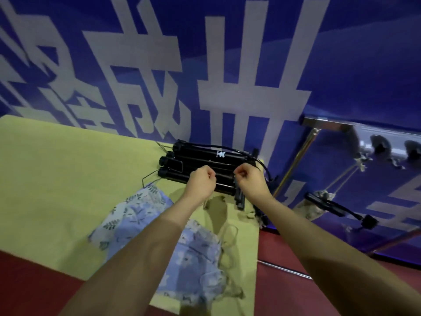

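**A:** Where's the tube bundle (200, 160)?

**B:** Black tubes stacked side by side on the far right corner of the yellow-green mat (68, 179), hard against the blue banner (250, 65). White logo on the top tube.

**A:** Hands?

**B:** Both over the bundle's near side. Left hand (201, 183) is mid-bundle, right hand (250, 181) is at its right end. Fingers on both are curled closed, thumb against forefinger like a pinch. Nothing shows in either grip. Could be a thin tie, can't tell.

**A:** Step?

**B:** My read: binding or cinching the bundle, hands pulling apart along it. It could just as well be undoing a tie.

**A:** What else is around the bundle?

**B:** A black cable (262, 166) arcs off its right end, just behind the right hand. A thin wire loop (148, 176) pokes out at its left end. A floral cloth (141, 213) lies on the mat in front of the bundle, under the left forearm. Right of the bundle there's a slanted metal rail (296, 160), and further right a separate black piece (323, 204) with its own lead. Red floor (284, 293) lies beyond the mat edge.

**A:** Next move?

**B:** Probably an even pull on both sides so the tubes don't roll off the stack. Keep the cable clear of the right hand. If it's a knot, the pinch has to hold until it seats.
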`<state>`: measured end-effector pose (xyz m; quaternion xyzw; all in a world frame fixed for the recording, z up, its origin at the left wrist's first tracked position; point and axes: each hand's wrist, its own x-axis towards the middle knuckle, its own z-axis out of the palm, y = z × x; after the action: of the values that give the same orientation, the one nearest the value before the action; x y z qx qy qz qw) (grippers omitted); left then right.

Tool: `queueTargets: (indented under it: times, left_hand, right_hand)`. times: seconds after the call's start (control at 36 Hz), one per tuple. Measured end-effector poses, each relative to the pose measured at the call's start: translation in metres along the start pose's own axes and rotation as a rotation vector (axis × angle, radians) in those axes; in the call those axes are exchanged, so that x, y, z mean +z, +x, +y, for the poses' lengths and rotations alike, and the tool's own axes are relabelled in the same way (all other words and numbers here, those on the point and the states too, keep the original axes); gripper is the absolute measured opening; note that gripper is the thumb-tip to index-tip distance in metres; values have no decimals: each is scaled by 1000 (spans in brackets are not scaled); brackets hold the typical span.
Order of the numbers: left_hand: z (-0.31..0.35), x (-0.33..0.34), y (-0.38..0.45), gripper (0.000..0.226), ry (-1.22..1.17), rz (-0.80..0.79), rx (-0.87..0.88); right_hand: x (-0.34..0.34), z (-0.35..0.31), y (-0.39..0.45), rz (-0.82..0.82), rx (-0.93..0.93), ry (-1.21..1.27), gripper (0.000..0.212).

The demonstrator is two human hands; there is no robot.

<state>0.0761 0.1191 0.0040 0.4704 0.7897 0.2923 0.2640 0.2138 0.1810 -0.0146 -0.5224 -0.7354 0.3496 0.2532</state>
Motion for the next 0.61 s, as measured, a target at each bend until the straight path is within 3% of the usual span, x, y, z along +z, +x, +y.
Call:
queueTargets:
  times: [0.17, 0.28, 0.47, 0.56, 0.61]
  left_hand:
    - [-53, -11, -2, 16, 48, -69, -53]
    - [-85, -7, -10, 22, 150, -155, -122]
    - [-118, -1, -28, 24, 229, -176, -141]
    - [-125, -1, -32, 23, 217, -168, -117]
    - [-130, -3, -35, 20, 204, -178, -96]
  right_hand:
    - [49, -5, -12, -169, -27, 9, 10]
    - [81, -1, -22, -441, -5, -39, 3]
    - [118, 1, -43, -715, 32, -65, 24]
    - [126, 5, -50, -740, -23, -183, 31]
    - [127, 5, -52, -717, -87, -280, 23]
